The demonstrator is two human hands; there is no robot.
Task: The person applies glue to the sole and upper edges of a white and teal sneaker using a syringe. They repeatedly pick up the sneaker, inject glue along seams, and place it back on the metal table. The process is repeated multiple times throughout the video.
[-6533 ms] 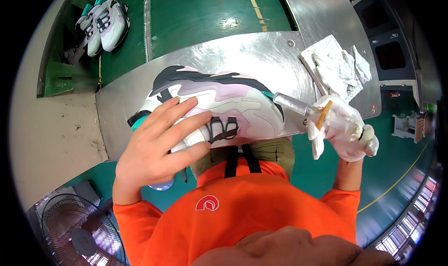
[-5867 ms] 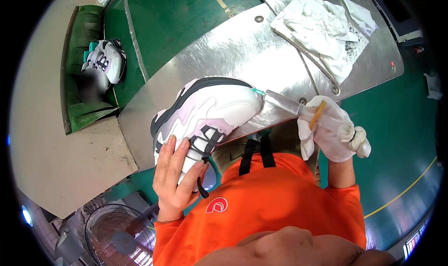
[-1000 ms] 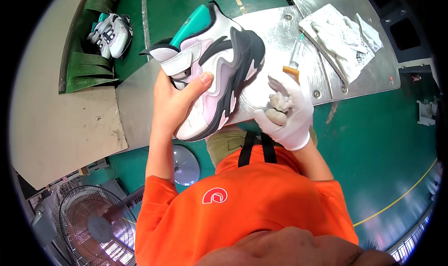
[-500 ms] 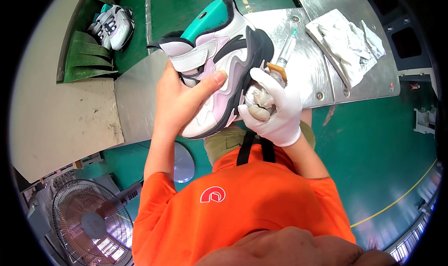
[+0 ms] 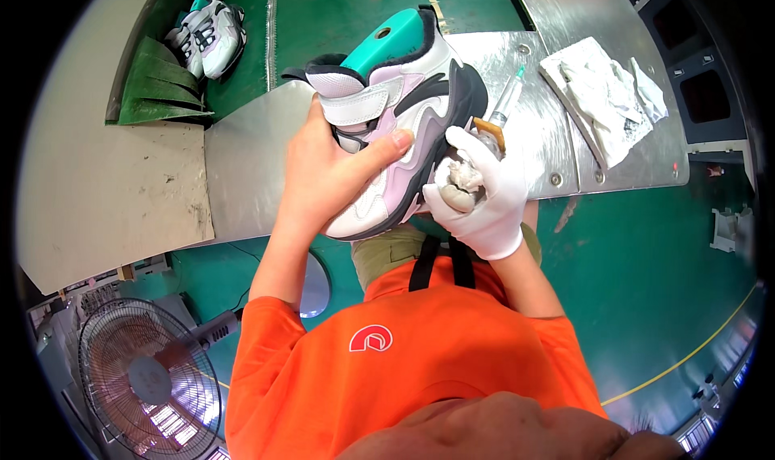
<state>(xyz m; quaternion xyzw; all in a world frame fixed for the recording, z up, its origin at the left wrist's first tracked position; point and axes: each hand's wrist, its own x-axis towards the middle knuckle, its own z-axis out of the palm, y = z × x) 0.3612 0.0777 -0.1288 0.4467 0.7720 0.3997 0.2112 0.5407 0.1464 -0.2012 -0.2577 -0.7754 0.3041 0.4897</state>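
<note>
My bare left hand (image 5: 327, 163) grips a white, lilac and black sneaker (image 5: 416, 133) from its left side, thumb lying across the upper. The sneaker is tilted, toe toward me, with a green shoe last (image 5: 387, 46) showing in its opening. My right hand (image 5: 488, 205), in a white glove, is closed around a greyish-white lump (image 5: 460, 187) beside the dark sole. Just beyond those fingers is a syringe (image 5: 508, 99) with a green tip and an orange-brown piece (image 5: 491, 133) at its near end. Whether the right hand also holds the syringe, I cannot tell.
A metal worktop (image 5: 242, 149) runs beneath the shoe. On its right lies a crumpled white cloth (image 5: 601, 96). Another sneaker (image 5: 214, 40) rests at the far left on the green belt by green flaps (image 5: 161, 88). A fan (image 5: 149, 379) stands at lower left.
The whole scene has shifted slightly right and down at the top as the view turned. Both hands keep their holds, and the sneaker stays at nearly the same tilt.
</note>
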